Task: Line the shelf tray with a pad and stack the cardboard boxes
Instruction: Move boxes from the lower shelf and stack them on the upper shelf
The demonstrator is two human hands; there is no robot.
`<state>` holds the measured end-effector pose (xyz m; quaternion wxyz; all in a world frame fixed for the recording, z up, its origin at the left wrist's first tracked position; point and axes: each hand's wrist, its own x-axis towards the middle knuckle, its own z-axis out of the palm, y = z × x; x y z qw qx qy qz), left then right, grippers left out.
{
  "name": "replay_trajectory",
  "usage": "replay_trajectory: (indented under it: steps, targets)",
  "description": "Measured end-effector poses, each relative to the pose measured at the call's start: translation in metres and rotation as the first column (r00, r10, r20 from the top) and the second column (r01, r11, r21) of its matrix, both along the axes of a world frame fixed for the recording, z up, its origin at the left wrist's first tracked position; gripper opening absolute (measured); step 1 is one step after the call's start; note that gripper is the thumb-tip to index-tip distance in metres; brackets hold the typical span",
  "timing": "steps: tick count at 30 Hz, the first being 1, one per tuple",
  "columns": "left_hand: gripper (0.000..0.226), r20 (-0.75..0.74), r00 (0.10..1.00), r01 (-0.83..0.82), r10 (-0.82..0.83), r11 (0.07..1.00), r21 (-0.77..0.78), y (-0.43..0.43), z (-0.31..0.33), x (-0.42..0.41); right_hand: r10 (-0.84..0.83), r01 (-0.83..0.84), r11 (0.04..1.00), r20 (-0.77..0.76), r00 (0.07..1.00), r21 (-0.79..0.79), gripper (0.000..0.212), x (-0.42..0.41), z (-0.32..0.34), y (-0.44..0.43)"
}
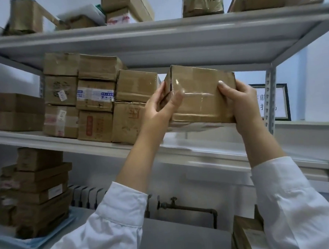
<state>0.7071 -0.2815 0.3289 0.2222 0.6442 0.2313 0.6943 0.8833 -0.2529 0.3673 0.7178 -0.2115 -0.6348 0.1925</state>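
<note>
I hold a taped brown cardboard box (200,95) up at the middle shelf (228,151), just right of the stacked boxes. My left hand (159,109) grips its left end, thumb on the front face. My right hand (242,103) grips its right end. Under the box lies a pale sheet (188,127), partly hidden. Stacked cardboard boxes (93,97) fill the shelf's left half in rows up to three high. On the lowest level a blue pad (32,243) lines a tray under another pile of boxes (35,190).
The top shelf (155,29) carries more taped boxes and parcels. A perforated white upright (271,99) stands at the right with a framed notice (280,103) behind it. A radiator and a pipe with a tap (173,202) run along the wall below. A carton (247,234) sits bottom right.
</note>
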Motion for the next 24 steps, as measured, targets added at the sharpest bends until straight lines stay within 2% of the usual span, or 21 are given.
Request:
replay_trajectory:
  steps: [4,8,10,13,18,21,24]
  targets:
    - [0.086,-0.071,0.992,0.090,-0.100,0.987,-0.135,0.015,0.013,-0.008,-0.122,0.121,0.977,-0.003,0.992,0.174,0.026,-0.013,0.003,0.006]
    - [0.080,0.038,0.972,0.233,-0.232,0.972,-0.030,0.041,0.034,-0.024,-0.151,0.154,0.964,-0.031,0.988,0.216,0.060,-0.029,0.013,0.015]
    - [0.078,0.034,0.956,0.290,-0.291,0.957,0.013,0.053,0.045,-0.032,-0.184,0.192,0.957,-0.055,0.981,0.216,0.069,-0.037,0.019,0.021]
    - [0.075,0.020,0.938,0.347,-0.347,0.938,0.029,0.070,0.062,-0.042,-0.209,0.228,0.944,-0.102,0.973,0.240,0.066,-0.050,0.031,0.028]
    - [0.056,0.032,0.926,0.373,-0.376,0.925,0.073,0.090,0.087,-0.057,-0.118,0.141,0.952,-0.098,0.988,0.272,0.047,-0.068,0.052,0.044]
    - [0.045,0.037,0.924,0.376,-0.381,0.922,0.089,0.100,0.100,-0.063,-0.075,0.091,0.951,-0.064,0.995,0.295,0.054,-0.078,0.064,0.054]
    - [0.048,0.074,0.921,0.376,-0.382,0.923,0.085,0.108,0.113,-0.069,-0.101,0.115,0.941,-0.060,0.993,0.317,0.069,-0.087,0.075,0.063]
